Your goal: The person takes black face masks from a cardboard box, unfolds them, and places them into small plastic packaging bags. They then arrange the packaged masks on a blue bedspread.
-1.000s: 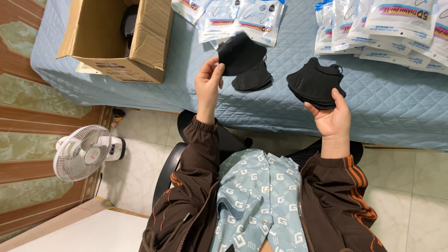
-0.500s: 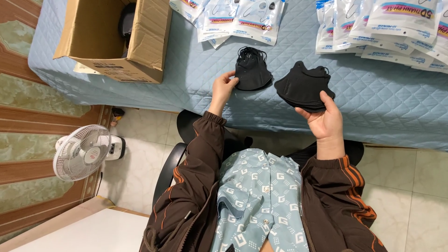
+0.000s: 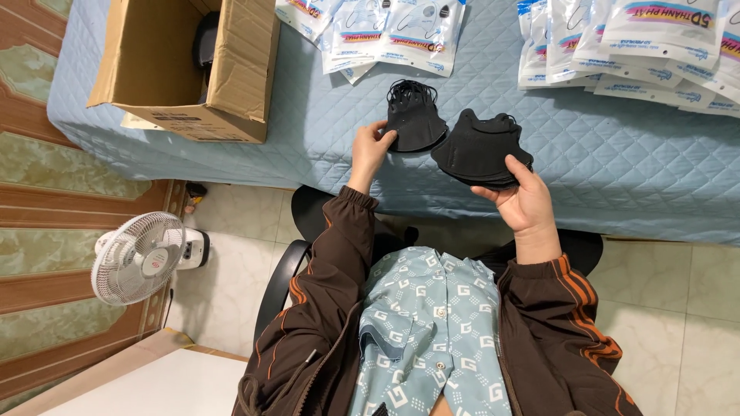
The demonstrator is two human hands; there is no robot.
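Head view, I note: left hand at frame centre, fingers curled on edge of small black mask pile lying on blue quilted cover. Right hand right of centre, palm up, gripping stack of black masks held just above cover, just beside other pile. Open cardboard box upper left. Sealed mask packets top centre, more packets top right. White fan on floor, lower left.
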